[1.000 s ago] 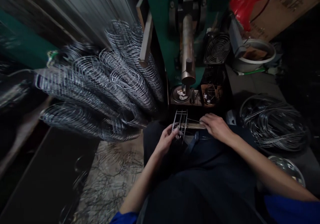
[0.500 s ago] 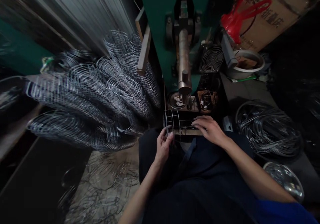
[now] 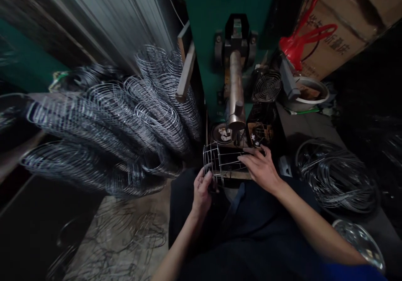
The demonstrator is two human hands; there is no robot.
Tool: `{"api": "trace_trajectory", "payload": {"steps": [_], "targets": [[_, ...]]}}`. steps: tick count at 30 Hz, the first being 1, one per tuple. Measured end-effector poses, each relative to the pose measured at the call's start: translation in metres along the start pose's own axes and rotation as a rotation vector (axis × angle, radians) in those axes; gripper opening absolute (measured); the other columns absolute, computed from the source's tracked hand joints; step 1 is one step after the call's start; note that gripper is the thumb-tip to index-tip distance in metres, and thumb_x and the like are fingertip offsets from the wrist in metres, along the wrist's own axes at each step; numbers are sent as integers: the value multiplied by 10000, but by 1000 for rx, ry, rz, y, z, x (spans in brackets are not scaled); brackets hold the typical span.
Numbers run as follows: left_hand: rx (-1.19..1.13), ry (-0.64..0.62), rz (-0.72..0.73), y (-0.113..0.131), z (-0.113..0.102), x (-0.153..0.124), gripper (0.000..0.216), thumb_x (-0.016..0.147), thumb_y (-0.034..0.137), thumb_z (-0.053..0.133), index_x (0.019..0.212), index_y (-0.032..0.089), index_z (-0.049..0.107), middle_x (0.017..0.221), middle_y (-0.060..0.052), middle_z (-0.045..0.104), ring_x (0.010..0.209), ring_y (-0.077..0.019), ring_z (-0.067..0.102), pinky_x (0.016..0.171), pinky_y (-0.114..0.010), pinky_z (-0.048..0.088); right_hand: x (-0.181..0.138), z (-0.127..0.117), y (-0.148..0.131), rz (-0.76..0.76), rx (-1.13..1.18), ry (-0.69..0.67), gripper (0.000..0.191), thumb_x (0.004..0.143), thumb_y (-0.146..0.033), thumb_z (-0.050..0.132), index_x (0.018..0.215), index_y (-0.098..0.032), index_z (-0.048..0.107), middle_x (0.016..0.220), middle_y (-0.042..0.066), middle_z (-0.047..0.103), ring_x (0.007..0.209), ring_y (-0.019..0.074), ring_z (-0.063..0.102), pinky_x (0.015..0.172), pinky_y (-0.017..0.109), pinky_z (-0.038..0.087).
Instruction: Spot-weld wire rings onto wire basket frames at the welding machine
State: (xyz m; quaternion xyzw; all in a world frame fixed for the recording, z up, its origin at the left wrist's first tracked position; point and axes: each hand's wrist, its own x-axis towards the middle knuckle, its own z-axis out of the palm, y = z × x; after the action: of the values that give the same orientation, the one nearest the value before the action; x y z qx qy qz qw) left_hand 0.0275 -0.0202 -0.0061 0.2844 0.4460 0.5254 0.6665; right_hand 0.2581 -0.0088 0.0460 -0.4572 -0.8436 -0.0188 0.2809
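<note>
A small cage-like wire frame lies between my two hands, just above my lap. My left hand is closed on its left ring, thumb and fingers pinching the wire. At the frame's right end, my right hand has its fingers and thumb closed around the straight wires. Beyond the frame stands a machine with a round metal arm that points down toward me; the frame is in front of its tip and appears apart from it.
Stacks of wire rings crowd the left. Loose wire pieces lie on a board below them. To the right are a coil of wires, a shiny metal bowl, a red-handled tool, a white basin and a cardboard box.
My view has tilted up slightly, so things sit lower. The wire frame has shifted and turned a little between my hands. Both hands keep hold of it.
</note>
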Motion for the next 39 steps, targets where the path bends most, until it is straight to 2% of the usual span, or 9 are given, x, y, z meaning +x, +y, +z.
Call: {"api": "trace_trajectory", "payload": {"steps": [10, 20, 32, 39], "targets": [[-13, 31, 63, 6, -7, 16, 551, 811, 452, 726, 1261, 165, 592, 602, 70, 509, 467, -70, 438, 419, -173, 404, 17, 7, 13, -19, 119, 56, 299, 990, -38, 510, 1189, -233, 620, 1041, 41, 719, 1204, 244, 566, 1115, 522, 201], [-9, 37, 125, 3, -13, 35, 559, 821, 449, 723, 1277, 156, 584, 622, 59, 521, 494, -79, 457, 441, -185, 424, 33, 18, 24, -18, 126, 89, 265, 1008, -72, 533, 1178, -253, 625, 1011, 36, 722, 1164, 238, 587, 1101, 523, 197], [-39, 63, 84, 11, -8, 30, 601, 796, 468, 737, 1277, 145, 580, 606, 62, 529, 469, -75, 443, 426, -189, 405, 39, 14, 20, -17, 119, 104, 323, 984, -38, 515, 1189, -264, 619, 1026, 35, 722, 1144, 240, 597, 1088, 512, 208], [-38, 46, 91, 11, -11, 29, 570, 831, 450, 714, 1293, 151, 565, 608, 64, 515, 463, -73, 431, 424, -189, 405, 38, 16, 18, 5, 134, 105, 243, 1024, -98, 532, 1160, -271, 632, 992, 29, 728, 1140, 243, 603, 1086, 513, 200]]}}
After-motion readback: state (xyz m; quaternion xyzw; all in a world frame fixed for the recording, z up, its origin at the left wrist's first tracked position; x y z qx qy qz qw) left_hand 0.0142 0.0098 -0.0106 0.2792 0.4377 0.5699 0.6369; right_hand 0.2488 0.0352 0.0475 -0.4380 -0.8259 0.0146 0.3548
